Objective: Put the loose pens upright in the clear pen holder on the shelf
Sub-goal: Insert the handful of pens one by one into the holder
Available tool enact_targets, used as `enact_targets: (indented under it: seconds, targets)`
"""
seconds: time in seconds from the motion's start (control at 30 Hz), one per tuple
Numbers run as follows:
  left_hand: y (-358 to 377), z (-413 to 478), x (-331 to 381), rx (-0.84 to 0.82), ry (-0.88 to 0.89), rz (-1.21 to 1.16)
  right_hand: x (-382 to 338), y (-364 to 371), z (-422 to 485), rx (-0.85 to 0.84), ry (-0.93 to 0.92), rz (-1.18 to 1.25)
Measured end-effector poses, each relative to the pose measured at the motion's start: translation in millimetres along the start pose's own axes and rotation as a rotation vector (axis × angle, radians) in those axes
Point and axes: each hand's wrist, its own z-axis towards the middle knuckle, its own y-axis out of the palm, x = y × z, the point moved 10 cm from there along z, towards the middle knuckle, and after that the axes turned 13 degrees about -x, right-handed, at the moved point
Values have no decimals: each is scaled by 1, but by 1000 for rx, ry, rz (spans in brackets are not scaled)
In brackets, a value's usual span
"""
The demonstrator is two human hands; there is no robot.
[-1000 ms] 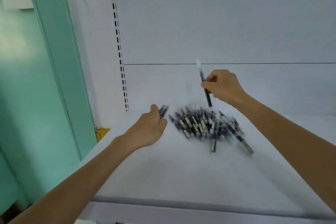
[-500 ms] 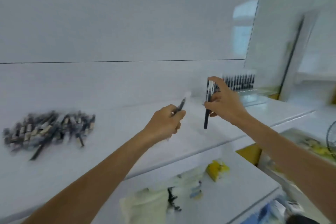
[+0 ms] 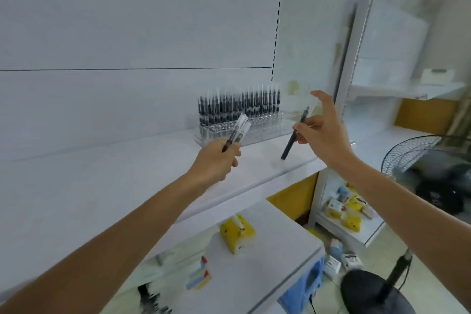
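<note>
Item one: my left hand (image 3: 219,158), fingers curled round the lower ends of two dark pens with clear caps (image 3: 237,130). The pens slant up and to the right, their caps in front of the holder's near wall; I cannot tell if they touch it.

Item two: my right hand (image 3: 325,132), thumb and fingers pinching a single slim dark pen (image 3: 295,135) at its upper part, forefinger raised free. This pen is tilted, its lower end just above the flat white shelf (image 3: 114,186), near the front edge.

Item three: the clear plastic pen holder (image 3: 257,128) stands at the back of the shelf, by the wall. It carries rows of upright dark pens (image 3: 237,107), blurred.

Sundries: a yellow tissue pack (image 3: 238,233) on the lower shelf; a black standing fan (image 3: 418,158) at the right.
</note>
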Motion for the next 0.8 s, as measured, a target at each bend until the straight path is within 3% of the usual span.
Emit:
enact_targets:
  seconds: [0.1,0.27,0.5,0.63,0.8]
  targets:
    - [-6,24,5,-6,18,80,12,15,29,-3,-41,4]
    - [-32,53,32,120,132,268,9,27,95,3,-126,63]
    - [-44,85,17,322,31,279,14,40,155,-23,-281,118]
    - [-51,87,10,457,3,247,13,60,185,-115,-388,92]
    - [-36,84,24,599,90,296,15,82,197,-270,-526,26]
